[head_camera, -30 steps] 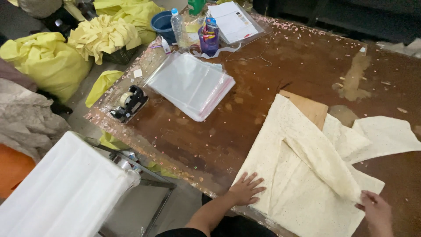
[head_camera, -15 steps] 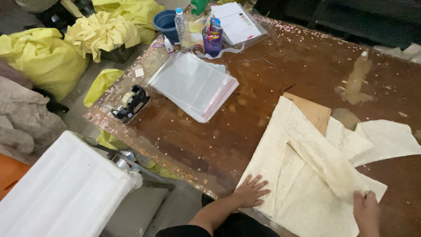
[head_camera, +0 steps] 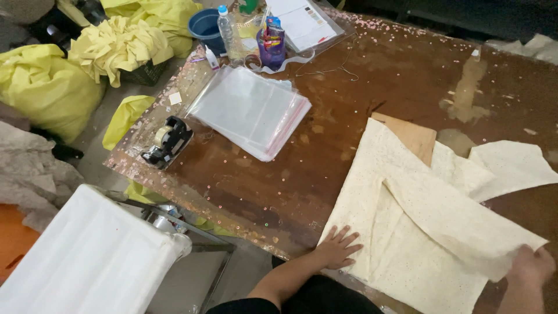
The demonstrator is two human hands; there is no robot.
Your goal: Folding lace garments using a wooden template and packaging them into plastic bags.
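My left hand (head_camera: 336, 249) lies flat, fingers spread, pinning the cream cloth (head_camera: 418, 232); right hand (head_camera: 532, 267) grips a half-folded flap (folding looks unfinished).

A worn brown table (head_camera: 360, 87), stained and speckled with small pale flecks, carries everything. A cream cloth (head_camera: 418, 232) lies folded over itself at the near right corner, covering part of a thin wooden board (head_camera: 414, 135). A stack of clear plastic bags (head_camera: 250, 110) lies toward the left side, with a black tape dispenser (head_camera: 167, 141) at the left edge. At the far left corner stand a water bottle (head_camera: 225, 28) and a purple cup (head_camera: 272, 46) beside papers (head_camera: 302, 20).
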